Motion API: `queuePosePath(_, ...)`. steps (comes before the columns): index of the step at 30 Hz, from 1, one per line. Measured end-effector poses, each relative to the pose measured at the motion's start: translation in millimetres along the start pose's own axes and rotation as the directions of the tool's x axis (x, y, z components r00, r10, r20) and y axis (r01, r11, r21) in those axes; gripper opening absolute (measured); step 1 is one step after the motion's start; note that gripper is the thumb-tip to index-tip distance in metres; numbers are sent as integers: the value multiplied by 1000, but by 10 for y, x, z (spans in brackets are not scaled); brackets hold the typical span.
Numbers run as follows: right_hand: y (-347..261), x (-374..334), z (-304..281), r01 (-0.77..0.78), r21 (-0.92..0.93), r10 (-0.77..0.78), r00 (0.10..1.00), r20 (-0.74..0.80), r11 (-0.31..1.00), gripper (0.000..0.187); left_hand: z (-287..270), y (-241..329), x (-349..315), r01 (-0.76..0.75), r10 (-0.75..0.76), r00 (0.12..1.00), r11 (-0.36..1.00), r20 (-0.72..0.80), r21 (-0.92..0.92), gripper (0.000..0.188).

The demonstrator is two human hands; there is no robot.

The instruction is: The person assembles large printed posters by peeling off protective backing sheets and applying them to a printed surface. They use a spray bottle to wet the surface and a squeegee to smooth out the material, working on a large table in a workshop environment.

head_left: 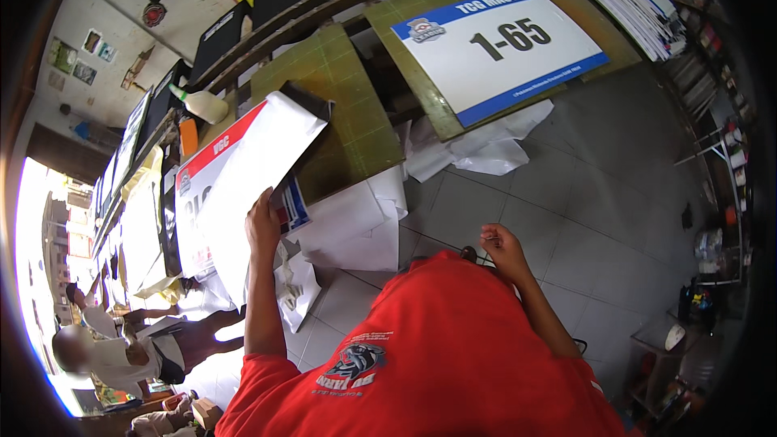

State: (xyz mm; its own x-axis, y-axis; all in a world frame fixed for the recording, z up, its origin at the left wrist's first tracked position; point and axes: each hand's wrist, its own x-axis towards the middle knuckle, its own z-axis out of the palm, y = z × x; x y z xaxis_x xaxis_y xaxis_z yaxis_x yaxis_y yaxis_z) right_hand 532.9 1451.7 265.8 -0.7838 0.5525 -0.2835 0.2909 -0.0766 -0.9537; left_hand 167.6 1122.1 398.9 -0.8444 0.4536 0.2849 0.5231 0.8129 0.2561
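While the left hand (263,225) sits near the centre-left of the frame, its fingers appear pinched on the right-hand edge of a long white sheet (251,154), the piece being worked on. The sheet lies obliquely across a red-banded sign (193,206) at centre left, leaving the sign's left portion exposed; its upper end is curled over, with a dark strip (309,101) showing beside the curl. The right hand (503,251), right of centre, is held apart from the work over the grey tiled floor (518,194); its fingers are loosely curled, and whether they grip anything small cannot be told.

Progress, as judged from the arrangement: the handling of the sheet seems partway through, since it lies neither flat over the sign nor clear of it; what remains is to settle or remove it, and which of these applies is not evident. A blue-bordered sign (500,53), upper right of centre, rests flat and uncovered on a green board (429,97) and looks finished. A second green board (328,113), upper centre, lies between the two signs. Loose white sheets (356,231) hang and crumple below the boards, probably offcuts or backing. A pale bottle (206,107) lies at upper left, above an orange block (188,137).
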Motion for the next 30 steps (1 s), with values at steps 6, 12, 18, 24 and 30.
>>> queuePosePath(6,-255,197,254,33,-75,-30,999,33,997,33,-625,-225,78,-100,95,963,995,-251,-6,34)
queuePosePath(12,-1016,846,1069,324,-70,-310,936,165,943,34,-1674,-630,63,-66,135,915,980,-380,189,31)
queuePosePath(18,-1809,1734,2040,444,101,-456,873,176,890,59,-2671,-500,-160,35,-136,882,974,-451,-226,26)
queuePosePath(24,-2654,1936,2321,330,694,-526,847,83,640,59,-3235,-958,-608,-58,-108,900,931,-422,-361,25)
queuePosePath(30,-2509,1588,2052,288,811,-562,825,59,509,23,-3319,-1300,-675,31,-178,942,890,-285,-454,24)
